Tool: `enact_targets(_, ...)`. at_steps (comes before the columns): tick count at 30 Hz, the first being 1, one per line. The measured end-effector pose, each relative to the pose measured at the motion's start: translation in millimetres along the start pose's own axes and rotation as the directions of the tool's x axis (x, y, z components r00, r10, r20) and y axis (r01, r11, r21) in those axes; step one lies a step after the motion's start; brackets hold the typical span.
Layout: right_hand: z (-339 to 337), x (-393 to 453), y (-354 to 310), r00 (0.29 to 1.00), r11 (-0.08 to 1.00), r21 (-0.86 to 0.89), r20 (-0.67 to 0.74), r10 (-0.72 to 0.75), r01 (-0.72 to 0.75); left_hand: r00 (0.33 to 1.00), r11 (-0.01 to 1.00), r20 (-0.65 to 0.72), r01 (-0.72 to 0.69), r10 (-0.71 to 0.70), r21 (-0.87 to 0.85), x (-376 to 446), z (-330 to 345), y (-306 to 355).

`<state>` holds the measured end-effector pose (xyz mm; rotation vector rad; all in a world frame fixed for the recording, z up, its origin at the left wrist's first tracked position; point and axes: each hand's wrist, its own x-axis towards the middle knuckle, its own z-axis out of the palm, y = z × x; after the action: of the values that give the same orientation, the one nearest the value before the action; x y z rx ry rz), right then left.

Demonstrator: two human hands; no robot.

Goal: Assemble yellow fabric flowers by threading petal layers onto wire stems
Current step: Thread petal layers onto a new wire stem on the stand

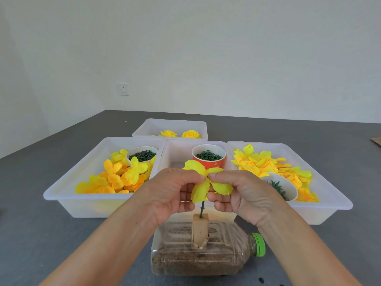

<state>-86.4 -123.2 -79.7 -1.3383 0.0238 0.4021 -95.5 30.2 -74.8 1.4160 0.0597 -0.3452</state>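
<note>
- Head view: my left hand (pixel 175 190) and right hand (pixel 237 193) both pinch one petal layer (pixel 203 182) onto the green stem (pixel 202 208), upright in its block (pixel 199 232).
- Two finished flowers (pixel 179 134) lie in the far bin (pixel 171 123); many loose petals (pixel 115 178) remain, so I judge it early.

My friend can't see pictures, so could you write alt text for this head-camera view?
Two bare hands, left hand and right hand, pinch a yellow petal layer on a green wire stem standing in a block on a lying plastic bottle. Behind them, clear trays hold loose yellow petals, cups of green parts and finished flowers.
</note>
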Motion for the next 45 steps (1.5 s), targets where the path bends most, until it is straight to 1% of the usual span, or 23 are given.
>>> enact_targets(3,1,1,0,1.000,1.000,0.014,-0.013,0.012,-0.012,1.000,1.000,-0.010,0.005,-0.005,-0.010,1,1,0)
enact_targets(10,0,2,-1,1.000,1.000,-0.026,-0.024,0.005,-0.006,1.000,0.999,-0.025,-0.002,0.001,-0.034,4,5,-3)
enact_targets(14,0,3,1,0.999,0.999,-0.046,-0.043,0.014,-0.016,0.999,0.998,-0.024,0.034,-0.035,-0.049,4,5,-5)
enact_targets(18,1,4,4,0.997,0.997,-0.053,-0.052,0.049,-0.052,0.998,0.999,-0.031,0.054,-0.054,-0.005,4,3,-8)
enact_targets(26,0,4,9,0.997,0.992,-0.108,-0.035,0.067,-0.070,0.999,0.997,-0.049,0.004,0.000,0.071,4,-4,-14)
enact_targets(36,-1,4,22,0.993,0.985,-0.126,-0.044,0.113,-0.117,0.996,0.995,-0.085,0.026,-0.018,0.097,4,-6,-26)
enact_targets(45,-3,4,26,0.990,0.983,-0.113,-0.032,0.139,-0.142,0.993,0.997,-0.114,0.038,-0.030,0.069,4,-7,-33)
